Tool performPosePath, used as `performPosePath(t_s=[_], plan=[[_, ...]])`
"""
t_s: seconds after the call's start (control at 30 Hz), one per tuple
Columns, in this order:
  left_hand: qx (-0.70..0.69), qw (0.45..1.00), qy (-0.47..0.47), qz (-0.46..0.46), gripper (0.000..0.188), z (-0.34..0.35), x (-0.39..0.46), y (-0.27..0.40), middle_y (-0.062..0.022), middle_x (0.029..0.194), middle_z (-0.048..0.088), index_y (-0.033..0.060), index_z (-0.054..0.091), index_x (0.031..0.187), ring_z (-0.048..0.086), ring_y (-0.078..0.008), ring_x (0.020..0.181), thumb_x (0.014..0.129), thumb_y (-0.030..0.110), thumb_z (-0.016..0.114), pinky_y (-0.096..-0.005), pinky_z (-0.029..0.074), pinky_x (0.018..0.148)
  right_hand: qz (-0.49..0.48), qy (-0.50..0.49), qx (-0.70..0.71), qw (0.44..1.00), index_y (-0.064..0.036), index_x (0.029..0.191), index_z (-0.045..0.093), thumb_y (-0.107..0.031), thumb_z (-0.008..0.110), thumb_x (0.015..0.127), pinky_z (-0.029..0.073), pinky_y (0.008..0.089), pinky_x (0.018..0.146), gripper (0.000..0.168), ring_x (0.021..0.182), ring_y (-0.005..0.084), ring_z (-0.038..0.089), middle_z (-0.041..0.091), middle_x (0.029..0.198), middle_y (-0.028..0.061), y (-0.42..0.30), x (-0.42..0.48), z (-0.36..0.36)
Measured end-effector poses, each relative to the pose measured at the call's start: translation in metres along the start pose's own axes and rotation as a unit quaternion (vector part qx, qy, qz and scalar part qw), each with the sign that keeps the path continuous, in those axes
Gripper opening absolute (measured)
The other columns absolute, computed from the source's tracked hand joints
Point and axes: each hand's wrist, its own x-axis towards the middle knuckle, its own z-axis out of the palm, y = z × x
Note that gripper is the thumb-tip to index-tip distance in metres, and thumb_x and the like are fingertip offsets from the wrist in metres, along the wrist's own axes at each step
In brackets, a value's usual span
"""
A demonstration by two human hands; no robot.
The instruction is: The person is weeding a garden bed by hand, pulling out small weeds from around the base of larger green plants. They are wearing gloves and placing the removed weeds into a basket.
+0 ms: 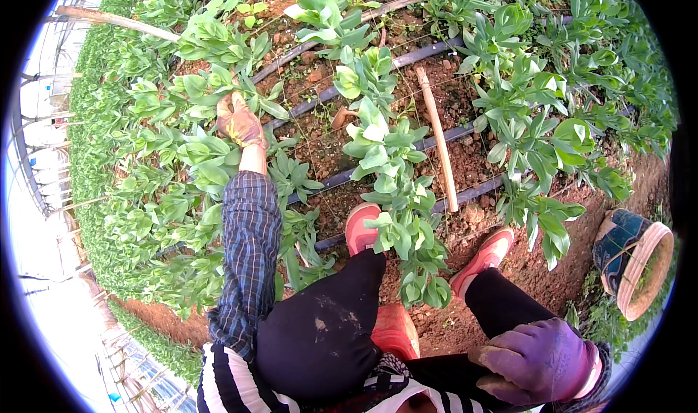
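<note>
My left hand, in a brown and yellow stained glove, reaches down among leafy green plants in the left row. Its fingers are curled, and leaves hide what they may touch. In a purple glove, my right hand rests palm down over my right knee and holds nothing. Between my pink shoes runs a middle row of plants. A wooden stick lies on the reddish soil to the right of that row.
Dark drip hoses and thin netting strings cross the bed. A wooden stake slants at the upper left. At right a dark blue pot-like container with a pale rim lies tilted. Something red is beneath me.
</note>
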Motion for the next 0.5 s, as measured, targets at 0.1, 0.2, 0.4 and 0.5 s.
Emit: performPosePath(t_s=[0.1,0.2,0.4,0.5], plan=[[0.126,0.992,-0.007,0.028,0.025,-0.003,-0.011,0.015,-0.0069,0.087,0.06,-0.0022,0.056,0.102,0.053,-0.0137,0.073,0.08,0.008,0.059,-0.0271,0.043,0.067,0.0,0.004,0.002,1.0,-0.003,0.098,0.053,-0.02,0.063,0.07,0.045,0.0375,0.063,0.034,0.074,0.029,0.055,0.056,0.085,0.0121,0.001,0.0,0.001],[0.186,0.981,-0.031,0.038,0.026,-0.004,-0.009,0.012,-0.0064,0.087,0.059,-0.0027,0.055,0.102,0.053,-0.0145,0.073,0.079,0.007,0.058,-0.0275,0.043,0.068,0.001,0.005,0.004,1.0,-0.003,0.098,0.053,-0.02,0.063,0.07,0.045,0.0377,0.063,0.034,0.074,0.0292,0.055,0.056,0.085,0.0121,0.001,0.0,0.002],[0.0,1.0,0.012,0.023,0.025,-0.009,0.007,-0.009,-0.0071,0.088,0.058,-0.0033,0.055,0.104,0.053,-0.0148,0.075,0.08,0.006,0.053,-0.0277,0.043,0.069,-0.002,0.0,0.007,1.0,-0.003,0.098,0.053,-0.019,0.062,0.071,0.045,0.0377,0.064,0.033,0.074,0.0292,0.055,0.056,0.085,0.0123,0.0,-0.001,0.0],[0.006,0.999,0.009,0.042,0.025,-0.007,0.004,-0.017,-0.007,0.087,0.058,-0.0028,0.054,0.105,0.053,-0.015,0.072,0.081,0.005,0.052,-0.0283,0.044,0.066,0.004,-0.004,0.005,1.0,-0.003,0.098,0.053,-0.019,0.062,0.071,0.045,0.0375,0.064,0.033,0.074,0.0292,0.056,0.056,0.085,0.0125,0.001,-0.001,0.0]])
